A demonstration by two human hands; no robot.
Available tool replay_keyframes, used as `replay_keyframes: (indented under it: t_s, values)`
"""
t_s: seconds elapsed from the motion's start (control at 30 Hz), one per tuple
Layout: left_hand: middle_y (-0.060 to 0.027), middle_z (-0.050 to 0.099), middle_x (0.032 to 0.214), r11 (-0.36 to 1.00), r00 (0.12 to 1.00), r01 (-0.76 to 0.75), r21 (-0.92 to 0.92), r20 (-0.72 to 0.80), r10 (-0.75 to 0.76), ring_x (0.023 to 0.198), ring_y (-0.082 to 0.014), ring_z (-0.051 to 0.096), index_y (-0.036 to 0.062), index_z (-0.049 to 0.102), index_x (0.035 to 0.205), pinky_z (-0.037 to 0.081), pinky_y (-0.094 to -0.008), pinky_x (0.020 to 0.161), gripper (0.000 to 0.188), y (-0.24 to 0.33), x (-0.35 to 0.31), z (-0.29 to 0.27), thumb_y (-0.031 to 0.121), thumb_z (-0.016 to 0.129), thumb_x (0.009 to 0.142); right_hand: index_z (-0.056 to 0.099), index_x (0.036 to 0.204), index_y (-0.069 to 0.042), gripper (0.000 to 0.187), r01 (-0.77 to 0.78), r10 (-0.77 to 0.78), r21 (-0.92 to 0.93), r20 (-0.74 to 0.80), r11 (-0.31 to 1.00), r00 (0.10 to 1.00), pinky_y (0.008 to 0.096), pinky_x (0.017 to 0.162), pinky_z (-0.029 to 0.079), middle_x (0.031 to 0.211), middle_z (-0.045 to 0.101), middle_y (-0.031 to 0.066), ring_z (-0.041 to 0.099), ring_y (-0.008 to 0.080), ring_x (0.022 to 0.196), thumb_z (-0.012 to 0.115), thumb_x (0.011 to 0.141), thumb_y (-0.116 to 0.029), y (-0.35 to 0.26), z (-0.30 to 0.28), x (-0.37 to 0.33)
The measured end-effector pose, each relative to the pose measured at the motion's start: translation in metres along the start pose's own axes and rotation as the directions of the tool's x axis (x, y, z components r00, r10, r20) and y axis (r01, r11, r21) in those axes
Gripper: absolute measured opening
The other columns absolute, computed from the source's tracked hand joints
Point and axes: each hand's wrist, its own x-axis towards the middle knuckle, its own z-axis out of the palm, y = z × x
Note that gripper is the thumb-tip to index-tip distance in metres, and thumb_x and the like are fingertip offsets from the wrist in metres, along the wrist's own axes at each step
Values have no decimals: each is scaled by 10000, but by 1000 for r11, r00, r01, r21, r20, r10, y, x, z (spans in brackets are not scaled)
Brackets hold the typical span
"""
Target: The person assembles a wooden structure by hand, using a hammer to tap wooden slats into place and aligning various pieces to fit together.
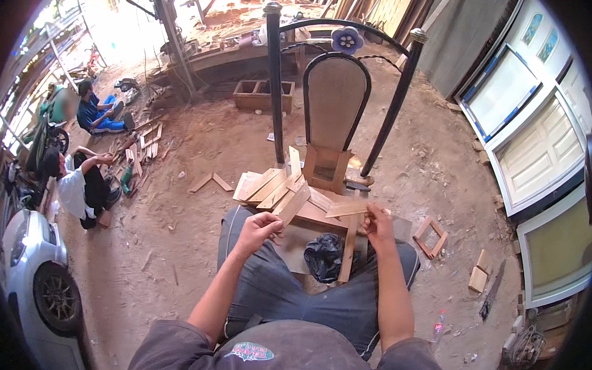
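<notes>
My left hand (258,232) is closed on the lower end of a short flat wooden piece (293,206), tilted up and away from me. My right hand (378,228) pinches the right end of another short wooden slat (346,208), held nearly level. Between them, a longer wooden strip (349,248) slopes down toward my lap beside a black plastic bag (324,257). Behind my left hand lies a pile of cut wooden pieces (262,185) on the seat of a black metal-framed chair (337,102). A small wooden frame (328,165) leans against its backrest.
On the dirt floor at right are a wooden square frame (431,238), wood blocks (480,278) and a saw (492,289). White door panels (536,144) lean at far right. Two people (81,183) sit at left near a parked car (42,285). A wooden box (262,96) stands behind.
</notes>
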Motion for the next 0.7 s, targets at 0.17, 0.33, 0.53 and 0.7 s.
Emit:
replay_keyframes:
  t_s: [0.17, 0.33, 0.53, 0.7]
  values:
    - [-75, 710, 909, 1000, 997, 0, 21, 76, -1, 786, -150, 719, -30, 683, 1058, 636, -293, 628, 187, 28, -15, 4, 142, 708, 988, 667, 982, -64, 136, 50, -58, 83, 95, 995, 994, 280, 550, 529, 803, 667, 26, 623, 122, 600, 700, 980, -196, -11, 3, -3]
    - [-87, 715, 922, 999, 993, -11, 31, 119, 7, 802, -152, 722, -40, 675, 1073, 637, -292, 635, 188, 26, -19, 22, 127, 702, 991, 675, 1052, -46, 188, 122, -92, -276, 121, 953, 988, 266, 592, 546, 907, 718, 50, 694, 140, 736, 631, 1036, -228, -1, 15, -9]
    - [-87, 710, 918, 1000, 996, -10, 26, 85, 8, 806, -175, 728, -28, 677, 1068, 645, -316, 629, 182, 17, -21, 34, 129, 709, 982, 620, 1051, -58, 206, 46, 41, -420, 196, 906, 980, 254, 563, 555, 809, 709, 65, 707, 157, 636, 630, 1034, -263, -7, 21, -18]
    - [-87, 710, 916, 1000, 999, -9, 10, 47, 8, 814, -180, 734, -23, 676, 1067, 647, -312, 631, 172, 10, -20, 41, 128, 702, 988, 567, 1130, -54, 249, 100, -20, -366, 215, 925, 976, 294, 517, 567, 830, 709, 74, 709, 173, 611, 669, 1002, -242, 0, 25, -17]
